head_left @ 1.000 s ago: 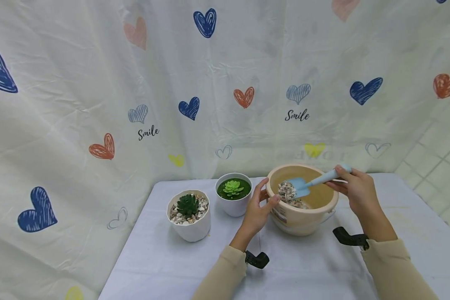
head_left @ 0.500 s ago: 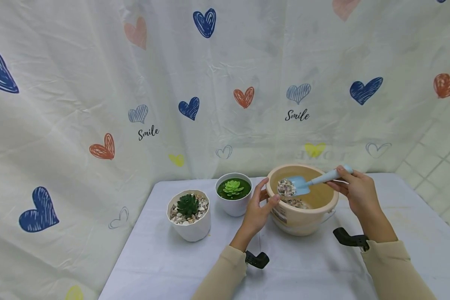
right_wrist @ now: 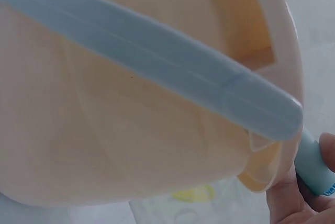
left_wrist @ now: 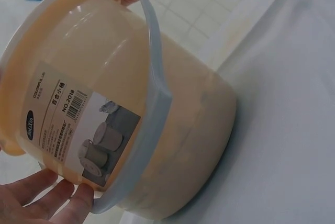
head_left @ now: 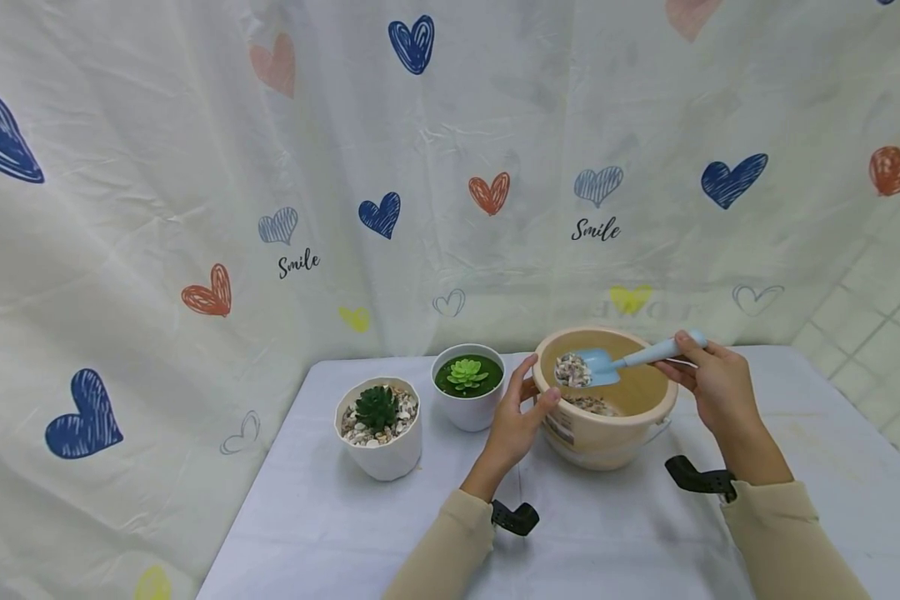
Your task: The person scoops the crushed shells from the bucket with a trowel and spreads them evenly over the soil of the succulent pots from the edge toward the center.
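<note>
A cream plastic bucket [head_left: 607, 446] stands upright on the table, with gravel [head_left: 591, 405] at its bottom. My left hand [head_left: 512, 421] holds it by the near-left side, thumb at the rim; the left wrist view shows those fingers [left_wrist: 78, 205] against the wall under a printed label [left_wrist: 81, 124]. My right hand [head_left: 723, 392] grips the handle of a light blue hand trowel [head_left: 648, 354] at the bucket's right rim. Tilted over the bucket's opening, its blade carries a heap of gravel. In the right wrist view the trowel handle [right_wrist: 312, 169] is partly hidden behind the bucket.
Left of the bucket is a white pot [head_left: 468, 411] with a light green succulent on a green surface. Further left, another white pot [head_left: 384, 462] holds a dark green succulent in gravel. The bucket's grey-blue carrying handle [left_wrist: 157, 98] hangs down. A heart-print curtain [head_left: 495, 267] hangs behind.
The trowel has risen slightly inside the bucket with its gravel, and the blade lies flatter. My left hand and the bucket have stayed in place.
</note>
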Action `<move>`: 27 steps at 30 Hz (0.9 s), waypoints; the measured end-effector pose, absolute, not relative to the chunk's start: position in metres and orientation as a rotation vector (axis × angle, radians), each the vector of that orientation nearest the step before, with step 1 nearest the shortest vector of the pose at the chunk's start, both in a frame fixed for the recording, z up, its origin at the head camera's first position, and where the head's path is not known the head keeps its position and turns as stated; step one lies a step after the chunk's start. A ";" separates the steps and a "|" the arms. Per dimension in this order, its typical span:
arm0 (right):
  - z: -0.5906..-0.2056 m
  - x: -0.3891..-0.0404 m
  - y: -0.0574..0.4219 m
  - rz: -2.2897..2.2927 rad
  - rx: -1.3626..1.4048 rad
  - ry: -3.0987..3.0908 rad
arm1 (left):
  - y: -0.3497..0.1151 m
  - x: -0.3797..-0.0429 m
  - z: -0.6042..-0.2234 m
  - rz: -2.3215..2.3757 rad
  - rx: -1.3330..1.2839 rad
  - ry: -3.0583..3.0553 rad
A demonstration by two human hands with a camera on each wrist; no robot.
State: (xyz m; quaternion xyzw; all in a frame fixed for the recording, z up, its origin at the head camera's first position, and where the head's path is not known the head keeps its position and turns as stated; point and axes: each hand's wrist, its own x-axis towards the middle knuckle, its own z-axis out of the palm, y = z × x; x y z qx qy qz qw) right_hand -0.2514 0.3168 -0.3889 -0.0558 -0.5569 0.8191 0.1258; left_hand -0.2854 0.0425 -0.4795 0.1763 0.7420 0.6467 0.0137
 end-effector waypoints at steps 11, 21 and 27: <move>-0.387 -0.252 0.317 2.432 -0.180 -1.543 | 0.022 -0.275 -0.471 1.879 0.638 2.326; -0.368 -0.252 0.298 2.460 -0.186 -1.362 | -0.024 -0.272 -0.463 1.970 1.052 2.937; -0.357 -0.257 0.277 2.511 -0.160 -1.276 | -0.036 -0.287 -0.470 1.893 0.890 3.279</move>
